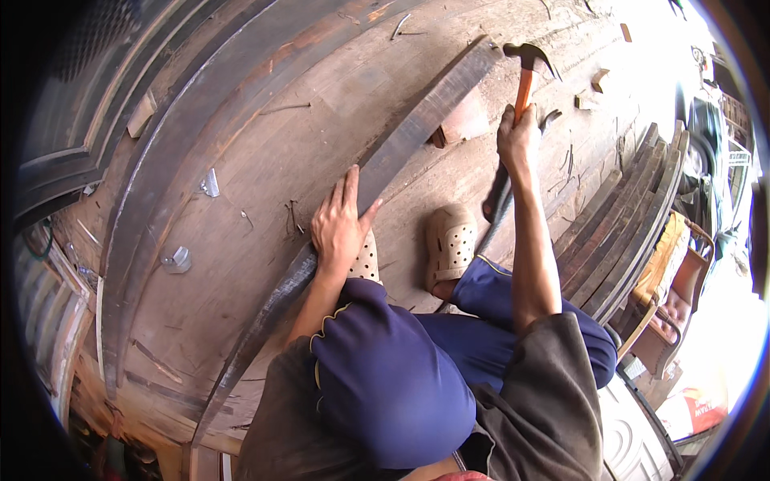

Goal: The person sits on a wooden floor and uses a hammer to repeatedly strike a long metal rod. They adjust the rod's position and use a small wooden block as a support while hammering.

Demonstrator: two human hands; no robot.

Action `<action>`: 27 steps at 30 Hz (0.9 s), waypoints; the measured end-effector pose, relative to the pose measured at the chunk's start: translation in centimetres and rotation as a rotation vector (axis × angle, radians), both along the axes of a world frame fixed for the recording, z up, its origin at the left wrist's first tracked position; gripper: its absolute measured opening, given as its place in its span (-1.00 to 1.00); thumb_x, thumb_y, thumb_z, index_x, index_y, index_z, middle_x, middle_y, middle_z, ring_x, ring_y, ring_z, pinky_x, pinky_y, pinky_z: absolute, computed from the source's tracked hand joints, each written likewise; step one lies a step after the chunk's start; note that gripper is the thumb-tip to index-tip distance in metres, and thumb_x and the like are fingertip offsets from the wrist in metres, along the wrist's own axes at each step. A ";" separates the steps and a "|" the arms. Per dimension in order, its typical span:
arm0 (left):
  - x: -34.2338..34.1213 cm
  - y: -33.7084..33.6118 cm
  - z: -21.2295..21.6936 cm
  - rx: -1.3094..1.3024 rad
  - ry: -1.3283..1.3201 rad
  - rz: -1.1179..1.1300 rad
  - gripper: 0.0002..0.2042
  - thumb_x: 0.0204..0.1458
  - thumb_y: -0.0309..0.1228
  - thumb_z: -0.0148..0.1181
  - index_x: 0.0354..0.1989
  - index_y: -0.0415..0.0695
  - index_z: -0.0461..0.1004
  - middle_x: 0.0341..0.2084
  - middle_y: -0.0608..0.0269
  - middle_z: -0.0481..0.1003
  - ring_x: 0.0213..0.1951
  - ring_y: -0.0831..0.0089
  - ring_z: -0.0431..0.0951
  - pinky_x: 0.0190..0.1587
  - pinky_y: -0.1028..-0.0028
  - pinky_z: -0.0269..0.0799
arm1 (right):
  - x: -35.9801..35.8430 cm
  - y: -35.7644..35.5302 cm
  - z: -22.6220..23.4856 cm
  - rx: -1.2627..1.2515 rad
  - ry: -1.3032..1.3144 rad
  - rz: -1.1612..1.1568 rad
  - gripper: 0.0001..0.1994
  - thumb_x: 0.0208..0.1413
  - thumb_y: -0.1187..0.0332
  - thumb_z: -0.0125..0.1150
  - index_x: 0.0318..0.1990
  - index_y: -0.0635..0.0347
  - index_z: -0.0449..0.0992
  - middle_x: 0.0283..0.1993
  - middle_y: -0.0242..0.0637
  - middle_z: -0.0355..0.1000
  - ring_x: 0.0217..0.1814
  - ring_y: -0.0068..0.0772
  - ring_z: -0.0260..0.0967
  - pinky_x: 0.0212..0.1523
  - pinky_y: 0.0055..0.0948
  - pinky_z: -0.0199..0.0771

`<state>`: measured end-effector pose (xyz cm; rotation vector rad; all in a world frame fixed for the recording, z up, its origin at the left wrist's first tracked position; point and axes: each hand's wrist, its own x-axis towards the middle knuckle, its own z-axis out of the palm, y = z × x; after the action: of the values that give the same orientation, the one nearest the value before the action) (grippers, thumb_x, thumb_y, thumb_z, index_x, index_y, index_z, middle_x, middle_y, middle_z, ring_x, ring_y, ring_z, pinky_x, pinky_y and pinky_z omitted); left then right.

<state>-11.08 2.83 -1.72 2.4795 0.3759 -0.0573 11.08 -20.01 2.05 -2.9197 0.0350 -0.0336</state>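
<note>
A long dark wooden beam runs from the lower left up to the top middle. My left hand lies on it with the fingers stretched and the thumb apart, pressing on the wood. In my right hand is a claw hammer, gripped by its orange handle. Its dark head is raised near the beam's far end, apart from it. Under the far part of the beam sits a wooden block. A dark hooked bar, like a pry bar, lies beside my right forearm, partly hidden by it.
Several bent nails lie on the dusty floor. Curved dark timber stretches along the left. At right are stacked boards and a brown chair. Two clear plastic pieces lie at left. My beige clogs are beside the beam.
</note>
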 end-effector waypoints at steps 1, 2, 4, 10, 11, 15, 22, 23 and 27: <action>-0.1 1.1 -0.2 0.014 0.017 0.018 -0.33 0.04 0.04 0.14 0.26 -0.08 0.21 -0.01 0.04 0.47 -0.15 0.06 0.56 -0.17 0.22 0.50 | -0.9 1.5 1.5 0.050 0.082 -0.086 -0.67 0.21 0.19 -0.01 -0.13 0.36 0.34 -0.35 0.26 0.42 -0.34 0.27 0.45 -0.35 -0.01 0.40; 1.8 1.1 -0.3 0.027 -0.036 0.031 -0.33 0.04 0.04 0.14 0.26 -0.08 0.21 -0.01 0.04 0.47 -0.15 0.06 0.55 -0.16 0.22 0.50 | 0.3 -2.8 -0.6 0.139 0.035 -0.073 -0.64 0.25 0.14 -0.07 -0.11 0.34 0.35 -0.42 0.08 0.44 -0.45 0.07 0.46 -0.45 -0.09 0.41; -0.4 0.9 -0.5 0.041 -0.002 0.003 -0.33 0.04 0.04 0.13 0.25 -0.09 0.22 0.00 0.03 0.46 -0.14 0.05 0.55 -0.16 0.22 0.49 | -0.2 0.1 5.7 0.259 0.215 -0.153 -0.63 0.30 0.13 -0.15 -0.11 0.33 0.35 -0.51 -0.16 0.39 -0.56 -0.30 0.40 -0.59 -0.28 0.37; -0.4 1.0 -0.4 0.024 -0.013 0.006 -0.33 0.04 0.04 0.14 0.26 -0.09 0.20 0.02 0.03 0.45 -0.09 0.05 0.54 -0.13 0.21 0.50 | 1.5 4.6 16.2 0.745 -0.501 0.005 -0.67 0.36 0.09 -0.26 -0.24 0.21 0.20 -0.63 -0.48 0.15 -0.71 -0.66 0.10 -0.72 -0.60 0.19; -0.3 1.0 -0.5 0.020 -0.012 0.006 -0.32 0.04 0.04 0.14 0.26 -0.09 0.20 0.02 0.02 0.45 -0.09 0.05 0.54 -0.12 0.21 0.50 | 1.6 4.6 15.0 0.795 -0.598 -0.012 -0.71 0.36 0.15 -0.24 -0.23 0.23 0.15 -0.62 -0.45 0.16 -0.72 -0.66 0.10 -0.72 -0.60 0.20; 0.3 0.1 -0.4 0.014 0.012 -0.011 -0.30 0.03 0.07 0.14 0.27 -0.08 0.19 0.01 0.03 0.46 -0.10 0.05 0.55 -0.13 0.20 0.50 | -0.5 1.1 1.8 -0.049 0.008 -0.037 -0.78 0.24 0.28 -0.03 -0.15 0.28 0.35 -0.58 -0.05 0.37 -0.51 -0.10 0.44 -0.52 -0.23 0.38; -1.0 2.0 -1.2 0.103 -0.050 0.013 -0.31 0.02 0.09 0.13 0.26 -0.07 0.22 0.00 0.03 0.47 -0.12 0.06 0.56 -0.16 0.25 0.52 | 0.2 4.2 10.5 0.390 0.019 -0.114 -0.68 0.31 0.18 -0.17 -0.23 0.31 0.32 -0.60 -0.23 0.37 -0.61 -0.39 0.37 -0.60 -0.38 0.41; -0.8 1.9 -0.2 0.080 0.034 -0.015 -0.34 0.06 -0.01 0.12 0.25 -0.16 0.19 0.04 0.03 0.43 -0.03 0.12 0.50 -0.04 0.29 0.47 | 0.5 5.4 13.6 0.443 -0.142 -0.052 -0.69 0.32 0.18 -0.19 -0.25 0.30 0.29 -0.63 -0.31 0.32 -0.64 -0.48 0.33 -0.63 -0.47 0.38; -0.4 1.3 -0.9 0.050 -0.038 0.010 -0.33 0.04 0.07 0.12 0.25 -0.07 0.21 -0.01 0.02 0.47 -0.13 0.07 0.56 -0.16 0.25 0.52 | 0.9 7.0 13.5 0.687 -0.734 0.083 -0.72 0.33 0.25 -0.28 -0.36 0.23 0.24 -0.67 -0.43 0.23 -0.73 -0.58 0.22 -0.66 -0.60 0.34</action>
<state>-11.51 4.16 -2.60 2.5245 0.3773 0.0035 11.94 -13.03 15.55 -2.0725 -0.1609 -0.8772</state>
